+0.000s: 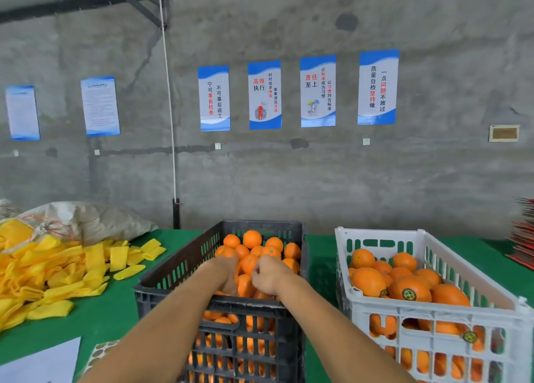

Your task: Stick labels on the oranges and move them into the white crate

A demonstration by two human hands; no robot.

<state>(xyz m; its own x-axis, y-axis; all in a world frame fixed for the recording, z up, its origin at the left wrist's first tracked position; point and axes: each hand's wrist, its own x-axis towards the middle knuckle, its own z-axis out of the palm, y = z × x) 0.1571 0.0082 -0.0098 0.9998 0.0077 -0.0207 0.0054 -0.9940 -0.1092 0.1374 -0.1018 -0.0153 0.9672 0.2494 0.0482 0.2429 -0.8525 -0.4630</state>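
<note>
Both of my hands are down inside the black crate (219,319), over the heap of unlabelled oranges (252,238). My left hand (228,270) reaches in with its fingers pointing down among the fruit, and my right hand (267,275) sits just beside it with the fingers curled in. Between them is one orange (249,264), and I think both hands are closing on it. The view is too soft here to say whether a label is pinched in the right fingertips, so I cannot tell what they hold.

The move that comes next turns on one thing: the white crate (433,313) lies to the right of the black one, just beside it on the green counter (109,310). So my right hand is the nearer one for carrying the fruit across. The crate's long axis runs away from me, as the black crate's does.

The white crate already holds labelled oranges (409,290), smooth-skinned and rounded, with a small dark round sticker showing on the nearest. Both crates are stiff slotted plastic. A label sheet (101,351) of small round stickers lies near my left forearm, and soft yellow foam sleeves (57,270) are piled further left.
</note>
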